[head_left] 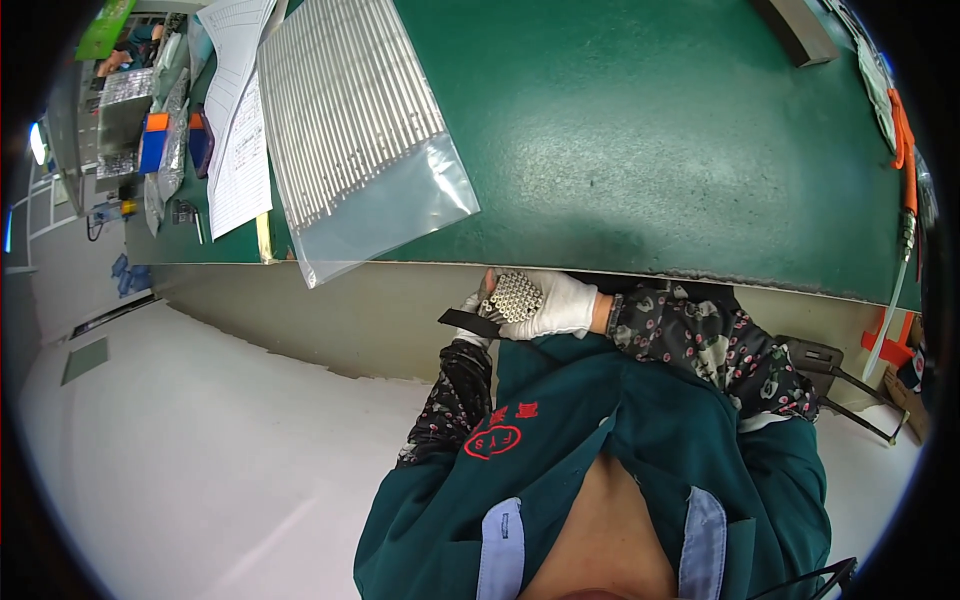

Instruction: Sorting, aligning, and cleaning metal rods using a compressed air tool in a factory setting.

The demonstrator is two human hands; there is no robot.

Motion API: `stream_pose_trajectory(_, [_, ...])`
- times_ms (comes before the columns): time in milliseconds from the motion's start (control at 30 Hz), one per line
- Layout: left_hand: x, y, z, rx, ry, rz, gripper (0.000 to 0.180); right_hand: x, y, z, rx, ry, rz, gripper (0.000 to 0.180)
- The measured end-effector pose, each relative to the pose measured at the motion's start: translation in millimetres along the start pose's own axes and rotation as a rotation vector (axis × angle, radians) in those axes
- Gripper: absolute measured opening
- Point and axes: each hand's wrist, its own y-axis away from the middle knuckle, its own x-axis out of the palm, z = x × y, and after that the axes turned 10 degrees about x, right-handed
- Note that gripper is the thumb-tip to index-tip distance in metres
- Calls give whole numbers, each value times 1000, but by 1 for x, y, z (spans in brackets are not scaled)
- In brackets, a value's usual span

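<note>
Just below the table's near edge, both hands in white gloves hold a bundle of thin metal tubes [516, 298], its round ends facing up. My right hand [562, 305] wraps the bundle from the right. At its left side my left hand [473, 305] is closed against it, with a bare fingertip showing. A black strip [468, 322] sticks out leftward beneath the left hand; whether it goes round the tubes I cannot tell. The lower length of the bundle is hidden.
A clear plastic bag [385, 205] with a row of slim metal tubes lies on the green table [620, 130], overhanging its edge. Written sheets [238, 165] lie left of it. A grey block [797, 32] is at the far right, near an orange-handled air gun [902, 140] with a hose.
</note>
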Motion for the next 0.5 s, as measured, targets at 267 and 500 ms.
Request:
stream_pose_trajectory(267, [-5,-2,1,32,-24,-11,36,-1,0,3,-18,12,2,64])
stream_pose_trajectory(500, [2,-14,10,46,-56,-47,37,-2,3,17,-248,-221,79,53])
